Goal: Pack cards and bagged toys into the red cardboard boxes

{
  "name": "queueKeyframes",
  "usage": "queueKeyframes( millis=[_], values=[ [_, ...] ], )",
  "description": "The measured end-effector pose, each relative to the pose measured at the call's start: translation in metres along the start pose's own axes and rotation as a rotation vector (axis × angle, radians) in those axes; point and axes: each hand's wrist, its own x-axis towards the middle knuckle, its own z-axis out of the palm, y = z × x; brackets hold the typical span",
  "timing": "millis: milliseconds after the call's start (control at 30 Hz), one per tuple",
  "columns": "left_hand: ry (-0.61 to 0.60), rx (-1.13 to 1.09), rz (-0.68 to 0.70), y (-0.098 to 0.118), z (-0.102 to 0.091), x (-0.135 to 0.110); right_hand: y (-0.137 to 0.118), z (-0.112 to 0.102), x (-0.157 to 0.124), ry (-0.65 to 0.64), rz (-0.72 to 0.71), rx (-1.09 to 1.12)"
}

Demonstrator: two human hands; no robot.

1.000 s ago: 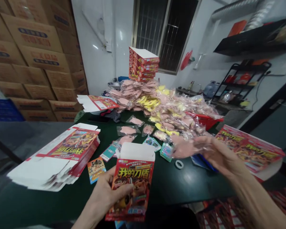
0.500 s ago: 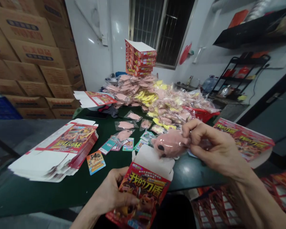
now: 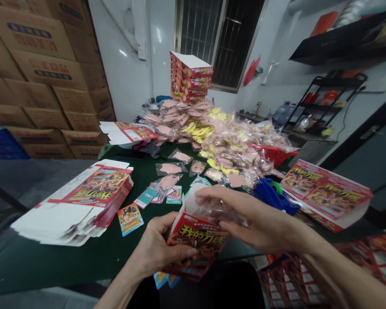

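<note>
My left hand (image 3: 162,242) grips a red printed carton (image 3: 196,236) from below, its white flap open and tilted toward me. My right hand (image 3: 254,219) is over the carton's mouth, pinching a clear plastic bag (image 3: 218,210) against the opening. The pink plush toy is out of sight, and I cannot tell whether it sits inside the carton. Several small printed cards (image 3: 173,195) and bagged pink toys (image 3: 169,168) lie on the dark green table (image 3: 83,262) just beyond my hands.
A heap of bagged pink and yellow toys (image 3: 218,137) fills the table's far side, with a stack of cartons (image 3: 190,77) on top. Flat carton blanks lie in piles at left (image 3: 90,199) and right (image 3: 324,193). A blue tape dispenser (image 3: 272,195) sits near my right hand.
My right hand has moved left and down to the carton's mouth, and the pink toy no longer shows. The carton has tilted and shifted slightly. A blue tape dispenser now shows beyond my right hand.
</note>
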Motion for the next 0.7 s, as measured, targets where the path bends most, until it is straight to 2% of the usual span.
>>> queueKeyframes(
  millis=[67,167,233,300,367,400,467,500,567,633,700],
  values=[
    [0.001,-0.021,0.008,0.000,-0.001,0.000,-0.003,-0.001,0.001,0.084,-0.021,-0.043],
    [0.030,-0.017,-0.012,-0.001,-0.003,-0.001,-0.007,-0.013,-0.001,0.298,-0.023,-0.126],
    [0.099,0.025,-0.053,-0.003,-0.004,-0.001,-0.007,-0.024,-0.003,0.545,0.037,-0.154],
    [0.170,0.062,-0.073,-0.005,-0.003,-0.001,-0.005,-0.027,-0.003,0.886,0.116,-0.096],
    [0.167,0.041,-0.071,-0.007,0.001,-0.001,-0.001,-0.015,0.001,1.162,0.150,0.080],
    [0.144,0.010,-0.066,-0.008,0.004,-0.002,0.002,-0.002,0.005,1.226,0.151,0.200],
    [0.125,-0.049,-0.054,-0.009,0.010,-0.002,0.008,0.029,0.014,1.250,0.162,0.376],
    [0.131,-0.069,-0.048,-0.010,0.012,-0.003,0.011,0.045,0.018,1.250,0.174,0.384],
    [0.172,-0.097,-0.033,-0.011,0.013,-0.005,0.017,0.069,0.023,1.203,0.196,0.235],
    [0.239,-0.089,-0.028,-0.012,0.009,-0.007,0.020,0.078,0.020,1.049,0.215,-0.035],
    [0.298,-0.042,-0.026,-0.014,0.003,-0.009,0.021,0.075,0.013,0.820,0.224,-0.254]
  ],
)
